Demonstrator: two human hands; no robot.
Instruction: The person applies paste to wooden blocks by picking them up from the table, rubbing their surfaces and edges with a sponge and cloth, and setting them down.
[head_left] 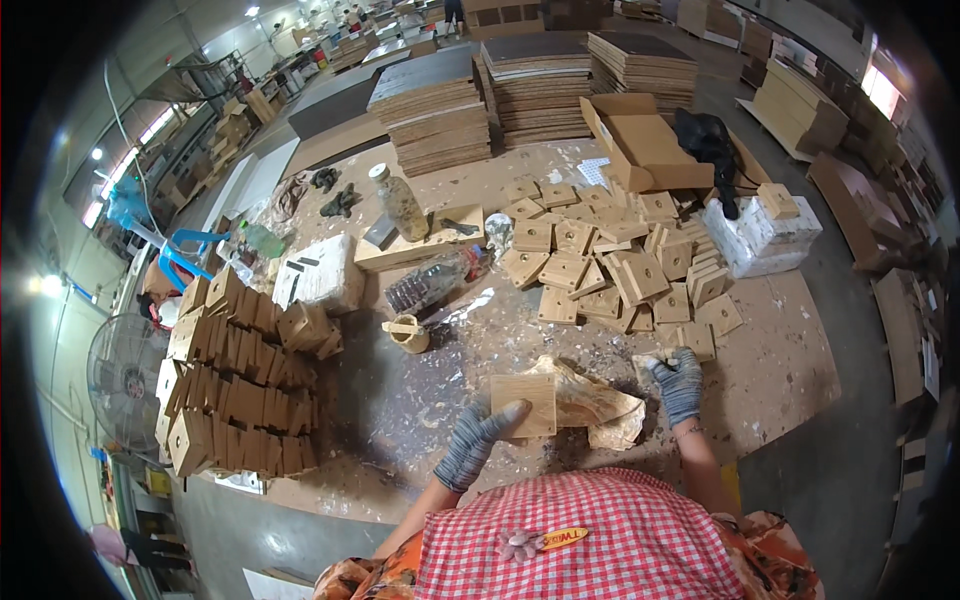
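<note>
Held block: a square wooden block [533, 393] sits near the table's front edge, in front of the person's checked apron [600, 540], its plain face turned up.
Left hand: the gloved left hand [468, 440] pinches the block at its lower left corner, thumb on top; the fingers beneath are hidden.
Right hand: the gloved right hand [676, 385] is curled beside a loose block [695, 341] at the near edge of the block pile [564, 271]; whether it grips the pale scrap [641, 372] at its fingertips cannot be told.
Crumpled sheet: a tan crumpled sheet [615, 420] lies just right of the held block, partly behind it.
Good handling: a firm corner pinch should serve well — the thumb kept near the rim leaves most of the face open, and a level block is easier to check for flaws.
Side stack: many blocks stand in a tall stack [245, 400] to the left.
Writing: a yellow oval tag [565, 539] on the apron carries red lettering; a white wrapped packet [330, 275] shows dark strips, no legible text.
</note>
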